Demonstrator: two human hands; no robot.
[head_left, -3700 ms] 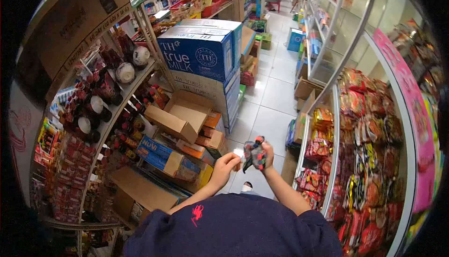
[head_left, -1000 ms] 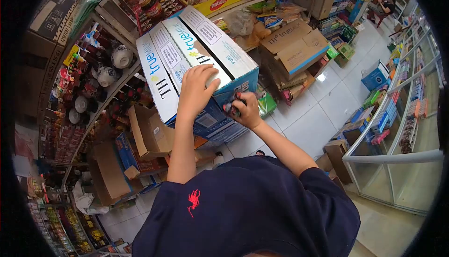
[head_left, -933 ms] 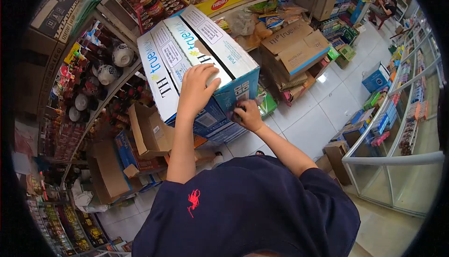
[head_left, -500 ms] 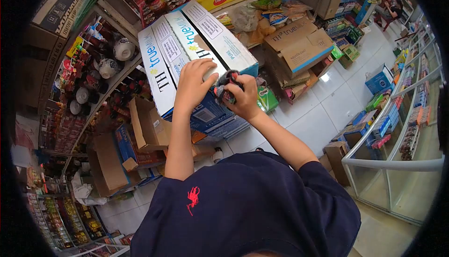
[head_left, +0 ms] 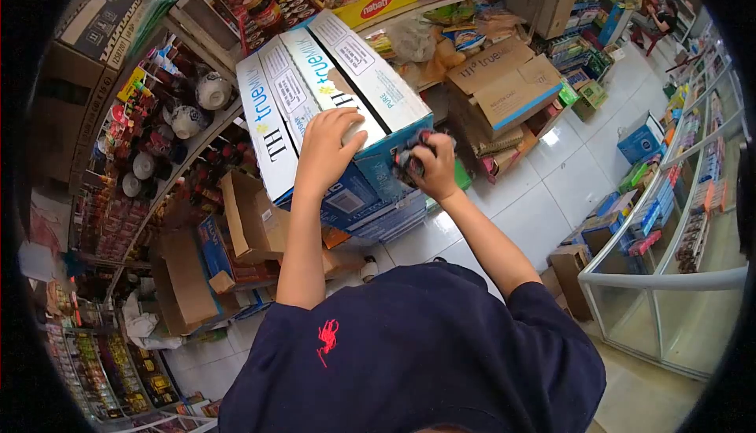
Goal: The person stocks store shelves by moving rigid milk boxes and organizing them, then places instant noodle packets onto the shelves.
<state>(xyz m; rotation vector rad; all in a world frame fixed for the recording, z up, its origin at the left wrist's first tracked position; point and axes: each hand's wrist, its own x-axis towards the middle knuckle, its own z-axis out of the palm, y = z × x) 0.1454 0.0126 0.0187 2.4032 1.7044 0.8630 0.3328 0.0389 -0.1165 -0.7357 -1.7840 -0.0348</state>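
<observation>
A large white and blue TH true milk carton (head_left: 272, 90) stands in front of me, its long top flaps parted by dark gaps. My left hand (head_left: 327, 149) lies on the near part of its top with the fingers spread, holding nothing. My right hand (head_left: 433, 167) is closed around a crumpled dark grey and red cloth (head_left: 409, 161) at the carton's near right corner. Part of the cloth is hidden under my fingers.
An open brown carton (head_left: 504, 86) sits right of the milk carton. Shelves with bowls (head_left: 189, 121) curve along the left, above open cardboard boxes (head_left: 185, 279). A glass case (head_left: 669, 279) stands at the right. A seated person (head_left: 660, 19) is far back right.
My right hand has moved right and slightly down with the cloth, from the top edge to the carton's corner. The left hand stays on top; the carton appears slightly shifted.
</observation>
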